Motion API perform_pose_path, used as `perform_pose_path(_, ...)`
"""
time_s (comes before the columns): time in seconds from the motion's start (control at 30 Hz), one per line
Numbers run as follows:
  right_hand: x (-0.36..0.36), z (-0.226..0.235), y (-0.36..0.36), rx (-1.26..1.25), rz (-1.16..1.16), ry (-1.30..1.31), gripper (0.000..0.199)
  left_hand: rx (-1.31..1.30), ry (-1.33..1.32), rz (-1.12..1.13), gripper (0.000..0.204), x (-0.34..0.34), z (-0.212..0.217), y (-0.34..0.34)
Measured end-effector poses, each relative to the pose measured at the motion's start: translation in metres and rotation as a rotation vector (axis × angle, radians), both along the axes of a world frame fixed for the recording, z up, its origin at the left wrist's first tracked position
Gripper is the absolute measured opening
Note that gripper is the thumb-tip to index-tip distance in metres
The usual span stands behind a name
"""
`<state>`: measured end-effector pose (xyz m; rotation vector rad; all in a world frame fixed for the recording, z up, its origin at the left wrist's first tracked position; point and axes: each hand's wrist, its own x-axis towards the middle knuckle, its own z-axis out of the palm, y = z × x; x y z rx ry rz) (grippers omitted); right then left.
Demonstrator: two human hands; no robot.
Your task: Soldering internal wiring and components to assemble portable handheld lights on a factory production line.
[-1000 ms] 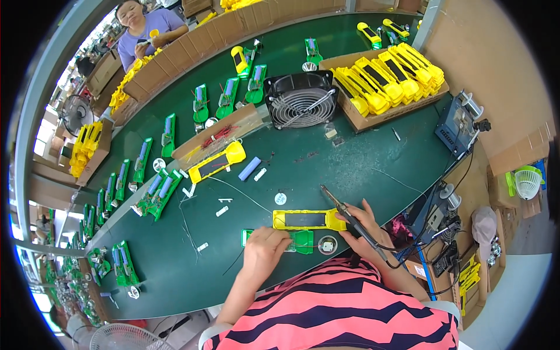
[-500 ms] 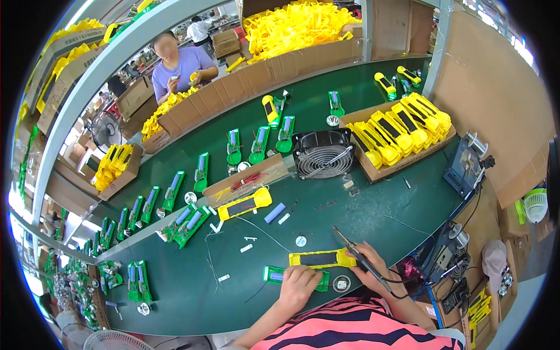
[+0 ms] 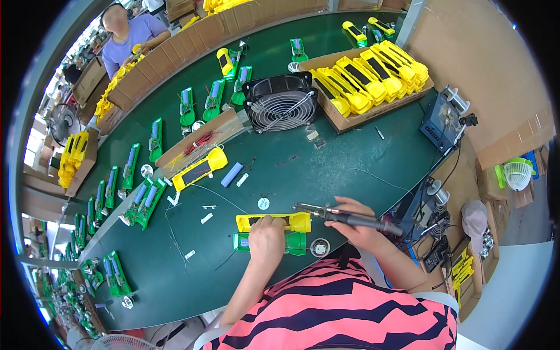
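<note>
The left hand (image 3: 266, 239) presses down on a yellow casing (image 3: 274, 222) and a green casing (image 3: 294, 242) that lie side by side on the green worktop (image 3: 326, 169), the yellow one at the hand's 12 o'clock, the green one just below it. The fingers curl over both parts and hold them flat. The right hand (image 3: 357, 224) is closed around the dark handle of a soldering iron (image 3: 344, 216), whose tip points toward 9 o'clock and meets the right end of the yellow casing. A small round part (image 3: 319, 248) sits at 5 o'clock from the green casing, touching or nearly touching it. A white disc (image 3: 263, 203) lies at 12 o'clock from the yellow casing, a little apart.

Further up the worktop, at 11 o'clock, another yellow casing (image 3: 200, 168) lies tilted beside a blue cylinder (image 3: 231, 174). A black fan (image 3: 281, 103) stands at 12 o'clock, and at its 3 o'clock a cardboard box (image 3: 350, 119) holds a row of yellow casings. A soldering station (image 3: 441, 119) sits at the worktop's right edge. Rows of green parts (image 3: 143, 198) run along the left side. Another person (image 3: 125, 35) in a purple top works at the far upper left.
</note>
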<state>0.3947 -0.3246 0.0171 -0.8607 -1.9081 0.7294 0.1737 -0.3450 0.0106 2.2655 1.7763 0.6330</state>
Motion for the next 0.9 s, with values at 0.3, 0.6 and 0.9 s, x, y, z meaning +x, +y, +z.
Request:
perform_pose_path(0.3, -0.009, -0.023, -0.003, -0.59, -0.012, 0.369, 0.016, -0.053, 0.002, -0.012, 0.011, 0.001, 0.005, 0.001)
perform_pose_path(0.6, -0.015, -0.043, -0.002, -0.47, 0.034, 0.255, 0.016, -0.106, 0.039, -0.022, 0.011, 0.0, 0.009, 0.004)
perform_pose_path(0.9, -0.017, -0.044, -0.016, -0.53, -0.051, 0.382, 0.014, -0.098, 0.056, 0.002, 0.006, 0.002, 0.002, 0.001)
